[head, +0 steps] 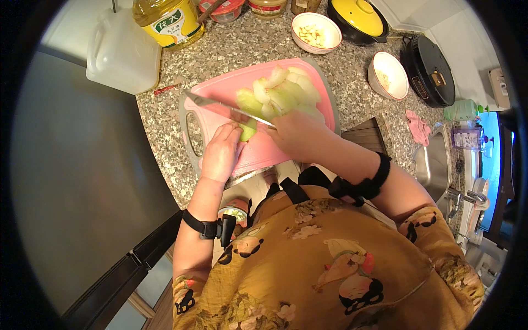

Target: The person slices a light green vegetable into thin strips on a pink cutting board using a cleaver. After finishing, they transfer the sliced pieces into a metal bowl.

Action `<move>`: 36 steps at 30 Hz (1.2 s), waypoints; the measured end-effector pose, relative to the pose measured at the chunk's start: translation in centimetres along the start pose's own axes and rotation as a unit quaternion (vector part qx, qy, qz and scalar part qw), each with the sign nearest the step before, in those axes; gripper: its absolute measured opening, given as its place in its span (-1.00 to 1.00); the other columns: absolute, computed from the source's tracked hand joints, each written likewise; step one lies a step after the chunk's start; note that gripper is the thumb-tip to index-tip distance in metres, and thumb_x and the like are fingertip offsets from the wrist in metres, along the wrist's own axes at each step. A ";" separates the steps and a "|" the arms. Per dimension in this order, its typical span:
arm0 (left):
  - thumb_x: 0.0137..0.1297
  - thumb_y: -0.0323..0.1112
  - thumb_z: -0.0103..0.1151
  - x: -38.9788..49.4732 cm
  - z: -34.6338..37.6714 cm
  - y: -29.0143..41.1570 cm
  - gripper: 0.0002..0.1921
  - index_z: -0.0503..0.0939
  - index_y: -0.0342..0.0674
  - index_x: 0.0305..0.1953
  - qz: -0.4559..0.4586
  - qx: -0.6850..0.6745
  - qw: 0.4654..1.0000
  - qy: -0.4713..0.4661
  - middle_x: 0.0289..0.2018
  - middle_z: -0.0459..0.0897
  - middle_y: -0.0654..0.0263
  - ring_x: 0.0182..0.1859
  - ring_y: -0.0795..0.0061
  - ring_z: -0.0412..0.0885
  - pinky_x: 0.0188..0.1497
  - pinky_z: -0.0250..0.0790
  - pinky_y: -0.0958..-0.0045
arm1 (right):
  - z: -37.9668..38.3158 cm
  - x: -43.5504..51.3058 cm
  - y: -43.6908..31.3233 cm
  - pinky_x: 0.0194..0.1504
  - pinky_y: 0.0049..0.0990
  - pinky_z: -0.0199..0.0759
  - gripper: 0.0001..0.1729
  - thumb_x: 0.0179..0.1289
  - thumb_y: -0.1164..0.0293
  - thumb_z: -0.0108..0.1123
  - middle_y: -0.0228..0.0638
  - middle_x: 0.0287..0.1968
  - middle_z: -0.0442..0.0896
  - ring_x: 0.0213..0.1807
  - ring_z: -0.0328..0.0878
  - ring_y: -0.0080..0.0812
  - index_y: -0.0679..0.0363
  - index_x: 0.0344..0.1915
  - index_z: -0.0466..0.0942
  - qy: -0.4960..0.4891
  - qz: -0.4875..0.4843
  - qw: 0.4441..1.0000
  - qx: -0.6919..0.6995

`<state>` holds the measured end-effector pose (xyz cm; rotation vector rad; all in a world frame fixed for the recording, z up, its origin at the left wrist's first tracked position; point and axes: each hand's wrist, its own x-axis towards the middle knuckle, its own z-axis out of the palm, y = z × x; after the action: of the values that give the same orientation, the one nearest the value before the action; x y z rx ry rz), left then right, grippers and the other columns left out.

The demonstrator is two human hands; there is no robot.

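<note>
A pink cutting board [268,154] with a grey rim lies on the granite counter. My right hand [299,134] grips a kitchen knife [225,108], its blade slanting up and left across the board. Under and beside the blade is a pale green vegetable piece [248,133]. The fingers of my left hand [222,148] are curled against that piece, holding it to the board. Beyond the knife lies a heap of pale green vegetable slices [284,90], partly hidden behind my right hand. The knife's handle is covered by my fingers.
At the back stand an oil bottle [173,22], a white plastic jug [123,53], a bowl of chopped pieces [317,33] and a yellow-lidded pot [359,18]. To the right are another bowl [387,76], a black appliance [429,72], a pink cloth [418,128] and a sink [433,161].
</note>
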<state>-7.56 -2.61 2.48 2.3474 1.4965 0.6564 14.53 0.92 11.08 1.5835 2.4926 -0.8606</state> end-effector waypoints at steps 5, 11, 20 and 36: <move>0.06 -0.45 0.39 0.1 0.0 -0.1 -0.63 0.60 -0.32 -0.05 0.003 -0.002 1.000 -0.007 0.04 0.62 0.10 0.10 0.09 0.58 0.17 0.47 0.24 | -1.1 -1.3 -0.3 -0.16 -0.08 0.62 -0.77 0.28 0.36 0.12 -0.02 -0.31 0.74 -0.23 0.74 0.02 0.24 -0.32 0.68 -0.057 -0.024 0.996 -0.063; 0.06 -0.45 0.38 -0.1 0.3 -0.4 -0.60 0.60 -0.34 -0.02 0.015 0.010 1.000 0.005 0.07 0.61 0.07 0.11 0.08 0.58 0.18 0.47 0.25 | 2.3 1.1 -0.4 -0.15 -0.11 0.63 -0.78 0.23 0.36 0.13 0.00 -0.31 0.73 -0.19 0.75 0.00 0.24 -0.33 0.68 -0.049 0.016 0.999 -0.011; 0.08 -0.42 0.39 -0.4 0.3 0.2 -0.67 0.63 -0.30 -0.08 -0.015 0.005 1.000 0.025 0.01 0.65 0.15 0.07 0.13 0.62 0.13 0.51 0.25 | 2.3 3.6 0.5 -0.12 -0.05 0.60 -0.62 0.41 0.23 0.05 0.01 -0.34 0.73 -0.20 0.72 0.05 0.25 -0.37 0.68 0.051 -0.053 0.997 0.026; 0.07 -0.40 0.37 -0.2 0.4 -0.1 -0.66 0.62 -0.27 -0.08 -0.010 0.019 1.000 0.010 0.02 0.65 0.18 0.09 0.18 0.60 0.12 0.50 0.28 | 4.3 3.3 -0.8 -0.17 -0.12 0.64 -0.74 0.29 0.36 0.12 0.07 -0.31 0.74 -0.18 0.76 0.01 0.28 -0.33 0.70 -0.023 -0.013 1.000 -0.005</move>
<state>-7.47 -2.76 2.05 2.3578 1.5521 0.6553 11.31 1.26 6.64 1.5122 2.4875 -0.8762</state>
